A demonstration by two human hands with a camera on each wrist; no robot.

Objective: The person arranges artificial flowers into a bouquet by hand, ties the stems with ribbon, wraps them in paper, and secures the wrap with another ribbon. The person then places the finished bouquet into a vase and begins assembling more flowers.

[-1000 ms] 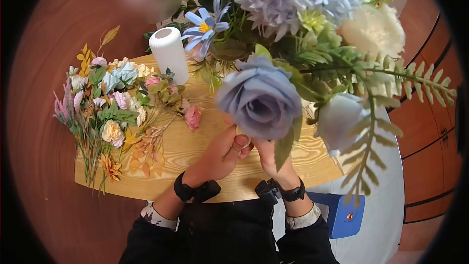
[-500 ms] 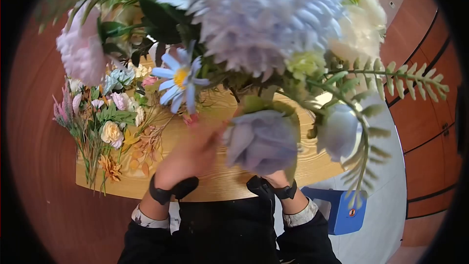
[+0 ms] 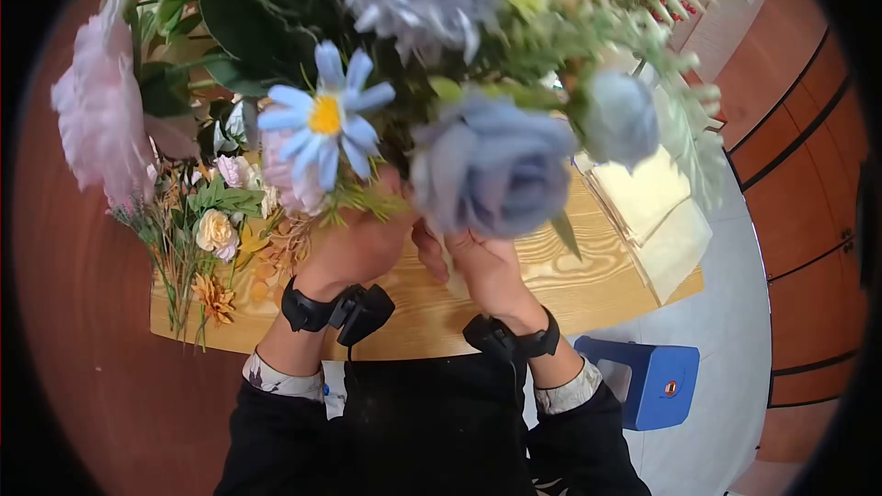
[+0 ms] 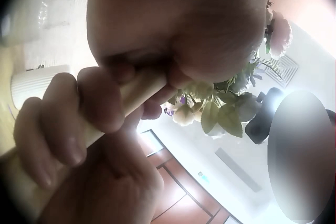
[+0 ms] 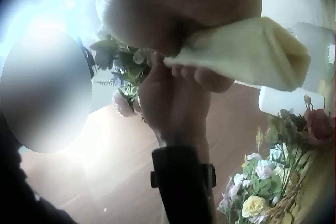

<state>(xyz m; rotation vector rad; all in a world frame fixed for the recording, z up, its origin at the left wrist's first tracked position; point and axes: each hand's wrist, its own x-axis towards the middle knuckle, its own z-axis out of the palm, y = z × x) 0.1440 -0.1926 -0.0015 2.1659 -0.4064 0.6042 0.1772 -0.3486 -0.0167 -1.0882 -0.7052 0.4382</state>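
Note:
A large bouquet with a blue rose [image 3: 496,165], a blue daisy [image 3: 324,116] and a pink bloom [image 3: 99,106] fills the top of the head view. Below the flowers, my left hand [image 3: 358,243] and right hand [image 3: 487,271] meet around its stems, partly hidden by blooms. The right wrist view shows a pale yellow wrap [image 5: 247,53] around the stems, flaring out beyond the hands. Curled fingers of my right hand [image 4: 79,116] grip the narrow wrapped part in the left wrist view, with my left hand [image 4: 178,22] pressed against it from above.
Loose artificial flowers [image 3: 216,231] lie on the left of the wooden table [image 3: 588,289]. Pale paper sheets [image 3: 657,220] lie at its right edge. A blue stool [image 3: 661,386] stands on the floor at right. In the left wrist view, a ribbed white vase [image 4: 37,85] appears.
The bouquet has turned and shifted left, its rose facing up again. My left hand, blurred and apart half a second ago, is back beside my right. The paper sheets are more exposed.

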